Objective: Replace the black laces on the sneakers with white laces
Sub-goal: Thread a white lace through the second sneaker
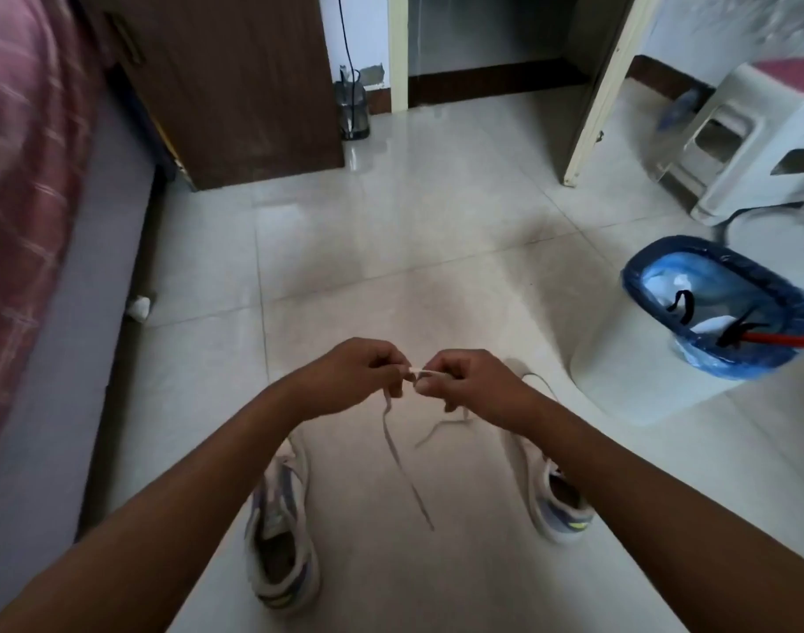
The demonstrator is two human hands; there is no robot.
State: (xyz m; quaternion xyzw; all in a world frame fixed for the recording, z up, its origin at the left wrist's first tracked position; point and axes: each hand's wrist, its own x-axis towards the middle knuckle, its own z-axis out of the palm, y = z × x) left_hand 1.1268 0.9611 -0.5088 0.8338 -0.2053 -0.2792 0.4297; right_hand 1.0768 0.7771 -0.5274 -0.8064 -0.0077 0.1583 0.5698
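Both my hands are raised over the floor and pinch a white lace [398,454] between them. My left hand [356,376] and my right hand [464,381] almost touch, with a short stretch of lace taut between the fingertips. One long end hangs down from my left hand, and a shorter end trails below my right. Two pale sneakers stand on the tiles below: the left sneaker [281,536] under my left forearm, the right sneaker [558,500] partly hidden by my right forearm. Black laces [686,306] lie in the blue bin.
A blue-lined waste bin [711,363] stands on the floor at the right, holding a red stick and paper. A white plastic stool [747,143] is behind it. A bed with a pink cover [21,175] runs along the left. A dark wooden cabinet [235,84] is at the back.
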